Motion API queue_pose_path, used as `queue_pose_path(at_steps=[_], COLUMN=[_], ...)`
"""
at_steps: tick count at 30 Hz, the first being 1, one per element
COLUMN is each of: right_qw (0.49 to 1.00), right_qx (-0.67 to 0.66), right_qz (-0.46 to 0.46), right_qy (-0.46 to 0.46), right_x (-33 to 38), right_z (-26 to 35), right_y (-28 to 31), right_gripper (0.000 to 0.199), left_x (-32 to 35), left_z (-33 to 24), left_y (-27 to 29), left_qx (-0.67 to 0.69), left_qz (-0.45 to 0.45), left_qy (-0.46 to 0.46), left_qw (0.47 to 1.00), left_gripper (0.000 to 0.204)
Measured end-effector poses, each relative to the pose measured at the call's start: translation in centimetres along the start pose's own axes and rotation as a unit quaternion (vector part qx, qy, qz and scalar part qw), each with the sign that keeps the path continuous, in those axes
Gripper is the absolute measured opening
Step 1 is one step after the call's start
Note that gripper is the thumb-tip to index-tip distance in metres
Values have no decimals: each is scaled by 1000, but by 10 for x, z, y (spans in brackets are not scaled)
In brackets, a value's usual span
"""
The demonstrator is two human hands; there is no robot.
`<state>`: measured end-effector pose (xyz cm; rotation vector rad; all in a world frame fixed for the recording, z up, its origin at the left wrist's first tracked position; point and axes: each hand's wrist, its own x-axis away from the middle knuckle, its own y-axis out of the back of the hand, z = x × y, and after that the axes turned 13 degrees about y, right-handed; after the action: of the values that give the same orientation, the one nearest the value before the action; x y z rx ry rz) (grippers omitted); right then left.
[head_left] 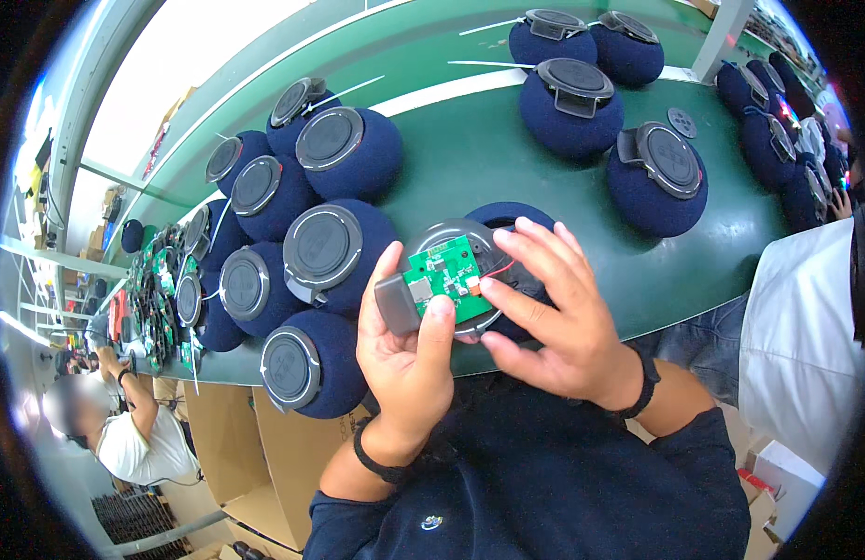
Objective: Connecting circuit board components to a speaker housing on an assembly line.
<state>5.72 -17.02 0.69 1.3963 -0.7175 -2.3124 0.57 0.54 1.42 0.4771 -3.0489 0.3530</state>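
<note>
Your left hand gripping the green circuit board before an open navy speaker shell, your right hand spread beside its red wires, closed speakers crowding leftward, cardboard box below.

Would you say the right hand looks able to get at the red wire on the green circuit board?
Probably yes: the right hand is beside the red wire, with nothing visible between them, while the left hand holds the green circuit board.

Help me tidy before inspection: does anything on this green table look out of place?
Perhaps one thing: a small dark disc lies loose on the table, just beyond a blue ball, fitted to nothing. Nothing looks spilled.
</note>
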Motion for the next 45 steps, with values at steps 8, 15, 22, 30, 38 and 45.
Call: queue_pose_path(at_steps=[8, 15, 22, 30, 38, 45], right_qw=[999, 988, 990, 987, 991, 990], right_qx=[-33, -131, -137, -137, -122, -134], right_qz=[6, -76, -4, -53, 46, 12], right_qy=[-6, -39, 33, -70, -33, -41], right_x=[0, -2, 15, 18, 8, 18], right_z=[-1, -31, -49, -53, -55, -55], right_y=[3, 14, 27, 28, 12, -2], right_gripper=[55, 31, 16, 54, 74, 66], left_x=[2, -19, -36, -40, -45, -39], left_z=[-1, -22, 28, 35, 55, 60], left_y=[-3, 11, 1, 1, 5, 7], left_qx=[-64, -329, -158, -235, -216, -213], left_qz=[16, 40, 74, 111, 103, 89], left_qy=[-66, -320, -178, -205, -214, -195], left_qw=[996, 888, 969, 944, 947, 953], left_gripper=[65, 38, 34, 48, 84, 87])
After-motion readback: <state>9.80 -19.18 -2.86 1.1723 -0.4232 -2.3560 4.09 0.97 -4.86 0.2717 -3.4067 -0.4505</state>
